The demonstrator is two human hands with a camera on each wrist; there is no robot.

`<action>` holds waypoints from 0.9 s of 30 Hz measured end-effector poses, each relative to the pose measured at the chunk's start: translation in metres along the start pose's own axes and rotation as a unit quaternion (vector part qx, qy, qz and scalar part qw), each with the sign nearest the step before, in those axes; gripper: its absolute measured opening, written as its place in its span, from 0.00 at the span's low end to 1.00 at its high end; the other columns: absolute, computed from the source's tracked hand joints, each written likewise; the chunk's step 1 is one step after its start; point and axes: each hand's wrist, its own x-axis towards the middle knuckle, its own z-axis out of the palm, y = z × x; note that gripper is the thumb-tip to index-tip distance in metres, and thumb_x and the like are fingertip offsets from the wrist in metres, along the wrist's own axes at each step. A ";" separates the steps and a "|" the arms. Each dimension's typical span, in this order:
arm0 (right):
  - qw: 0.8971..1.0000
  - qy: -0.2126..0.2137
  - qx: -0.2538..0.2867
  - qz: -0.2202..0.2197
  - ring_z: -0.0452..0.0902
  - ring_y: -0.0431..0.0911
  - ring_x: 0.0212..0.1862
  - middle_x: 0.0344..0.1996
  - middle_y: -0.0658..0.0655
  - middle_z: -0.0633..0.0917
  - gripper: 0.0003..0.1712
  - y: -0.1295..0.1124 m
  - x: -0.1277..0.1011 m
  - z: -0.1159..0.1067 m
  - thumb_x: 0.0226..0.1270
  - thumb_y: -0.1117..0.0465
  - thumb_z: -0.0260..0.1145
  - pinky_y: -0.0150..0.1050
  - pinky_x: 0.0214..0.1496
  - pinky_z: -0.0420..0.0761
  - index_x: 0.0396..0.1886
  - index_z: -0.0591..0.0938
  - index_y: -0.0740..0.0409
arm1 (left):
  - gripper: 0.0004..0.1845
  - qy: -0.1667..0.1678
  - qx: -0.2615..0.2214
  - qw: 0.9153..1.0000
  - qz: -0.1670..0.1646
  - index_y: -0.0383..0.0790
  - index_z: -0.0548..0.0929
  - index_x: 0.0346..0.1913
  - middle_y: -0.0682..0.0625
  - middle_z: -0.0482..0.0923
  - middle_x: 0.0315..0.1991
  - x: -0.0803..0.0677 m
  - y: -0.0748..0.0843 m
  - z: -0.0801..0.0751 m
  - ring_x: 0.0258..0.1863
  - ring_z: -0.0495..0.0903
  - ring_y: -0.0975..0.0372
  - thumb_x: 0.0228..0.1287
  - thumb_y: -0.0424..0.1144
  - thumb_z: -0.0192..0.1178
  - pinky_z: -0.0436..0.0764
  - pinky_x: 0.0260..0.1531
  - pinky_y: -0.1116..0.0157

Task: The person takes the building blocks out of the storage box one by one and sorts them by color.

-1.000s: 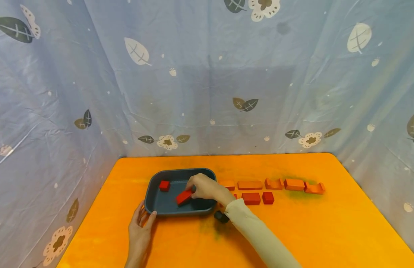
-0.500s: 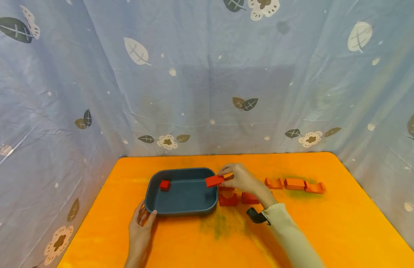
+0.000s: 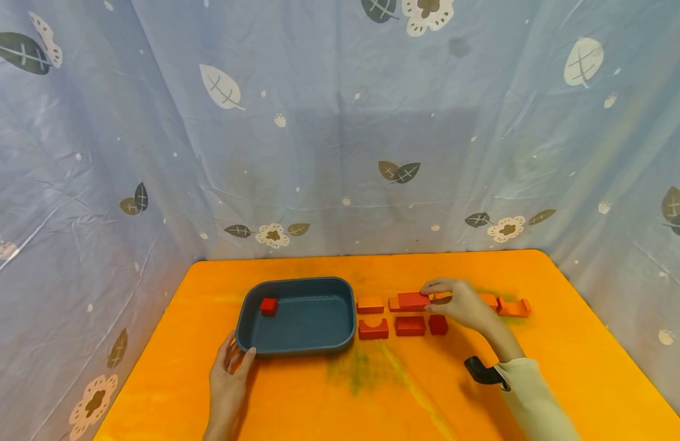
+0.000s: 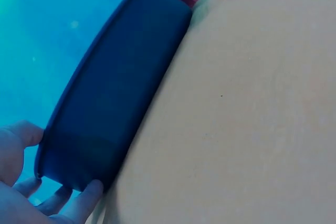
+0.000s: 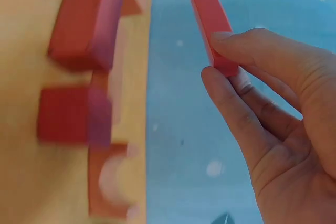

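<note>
My right hand [image 3: 465, 304] pinches one end of a red rectangular block [image 3: 414, 301]. In the head view the block overlaps a row of orange blocks; the right wrist view shows thumb and fingertips on the red block [image 5: 211, 17]. At the near left corner of a dark blue-grey tray [image 3: 295, 351], my left hand [image 3: 230, 373] grips the wall. Its thumb and fingers [image 4: 79, 205] spread around that corner in the left wrist view. One red cube [image 3: 269, 306] sits in the tray's back left part.
Right of the tray, an orange block [image 3: 370, 305] and an orange notched block [image 3: 515, 307] belong to the back row. In front lie a red notched block [image 3: 374, 329], a red block [image 3: 410, 326] and a red cube [image 3: 438, 324]. A patterned curtain [image 3: 340, 153] stands behind the orange-covered table [image 3: 295, 398].
My right hand has lifted the red block out of the tray and carried it rightward over the block rows. My left hand has stayed at the tray's corner.
</note>
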 end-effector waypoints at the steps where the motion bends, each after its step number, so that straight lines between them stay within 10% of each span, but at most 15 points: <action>1: 1.000 0.006 0.001 0.008 0.78 0.61 0.53 0.49 0.64 0.84 0.16 0.004 -0.005 -0.003 0.56 0.68 0.74 0.39 0.42 0.86 0.46 0.87 0.66 | 0.38 -0.001 0.001 1.000 0.000 0.43 0.53 0.78 0.36 0.58 0.73 0.000 0.000 0.000 0.67 0.63 0.43 0.71 0.42 0.58 0.75 0.46 0.80; 8: 0.999 0.033 -0.022 0.025 0.78 0.62 0.53 0.51 0.65 0.82 0.17 0.028 -0.032 -0.020 0.56 0.68 0.74 0.45 0.45 0.85 0.47 0.87 0.63 | 0.38 -0.002 0.011 1.000 -0.003 0.43 0.52 0.78 0.36 0.57 0.73 0.000 -0.001 0.000 0.67 0.63 0.43 0.72 0.43 0.58 0.77 0.56 0.66; 14: 0.996 0.050 -0.070 -0.003 0.77 0.66 0.54 0.51 0.70 0.82 0.18 0.041 -0.045 -0.028 0.56 0.68 0.74 0.58 0.49 0.80 0.48 0.86 0.66 | 0.38 0.000 0.008 1.000 -0.002 0.44 0.53 0.78 0.37 0.58 0.73 0.001 0.000 0.000 0.67 0.63 0.43 0.71 0.42 0.58 0.77 0.52 0.72; 21: 0.996 0.060 -0.068 0.023 0.81 0.58 0.50 0.47 0.65 0.85 0.19 0.059 -0.062 -0.032 0.54 0.67 0.75 0.30 0.47 0.81 0.47 0.86 0.66 | 0.38 0.000 0.011 1.000 0.003 0.43 0.54 0.78 0.36 0.58 0.73 0.002 0.002 0.000 0.67 0.64 0.43 0.71 0.42 0.59 0.72 0.42 0.86; 27: 0.994 0.055 -0.074 0.050 0.81 0.55 0.50 0.46 0.60 0.87 0.19 0.075 -0.074 -0.027 0.55 0.65 0.75 0.35 0.46 0.82 0.48 0.87 0.62 | 0.38 0.004 0.012 1.000 0.006 0.43 0.54 0.78 0.36 0.59 0.73 0.001 0.000 0.000 0.67 0.65 0.43 0.71 0.41 0.59 0.70 0.40 0.88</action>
